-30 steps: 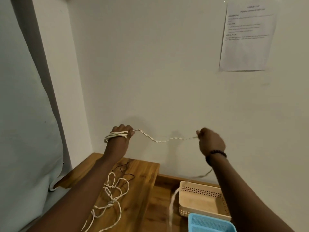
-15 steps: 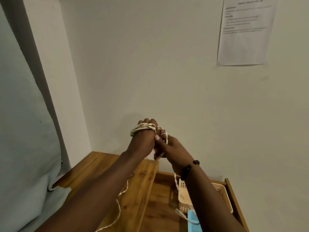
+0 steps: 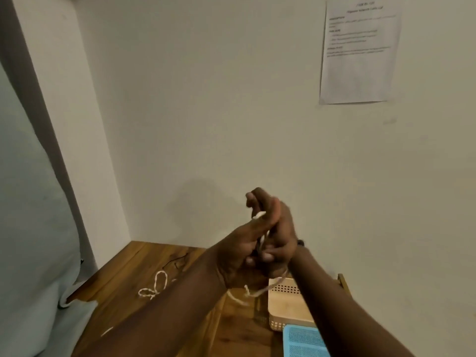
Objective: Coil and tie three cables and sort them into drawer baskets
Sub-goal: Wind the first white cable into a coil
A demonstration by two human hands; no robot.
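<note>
Wooden desktop (image 3: pixel 154 258), plain cream wall (image 3: pixel 219 99)

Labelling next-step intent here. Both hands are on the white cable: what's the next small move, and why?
Probably draw in more slack for another wrap. The left hand and right hand are pressed together around the white cable, but a loose tail hangs below them toward the beige basket and loops lie on the wooden top, so coiling looks unfinished.

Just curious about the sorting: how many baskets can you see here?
2. A beige basket sits in the wooden drawer under the right forearm; a blue basket lies just in front of it at the bottom edge. The arms may hide others.
</note>
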